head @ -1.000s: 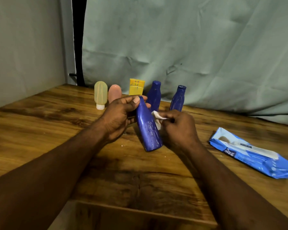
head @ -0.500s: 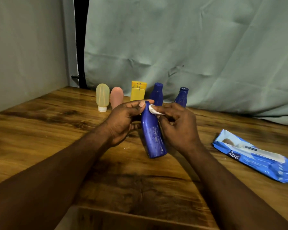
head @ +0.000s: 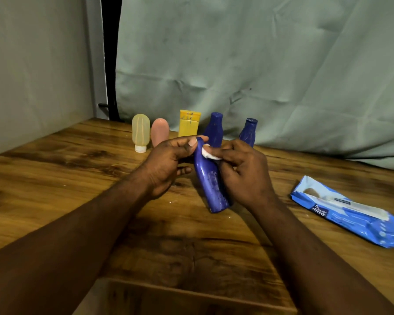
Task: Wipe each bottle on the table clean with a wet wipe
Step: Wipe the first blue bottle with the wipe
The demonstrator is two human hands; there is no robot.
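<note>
1. Presently, a small folded white wet wipe [head: 208, 153] is pinched by the curled fingers of the right hand [head: 243, 173] against the neck of a dark blue plastic bottle [head: 210, 183]. The cap end is pinched between thumb and forefinger of the left hand [head: 166, 164].
2. The bottle is held tilted over the wooden table [head: 77, 169]; whether its base rests there cannot be told.
3. Slippage is judged likely, as only the narrow top is gripped and wetted.
4. Two upright blue bottles [head: 214, 128] just behind could be toppled by a knuckle.
5. Specks on the lower body may be missed.
</note>
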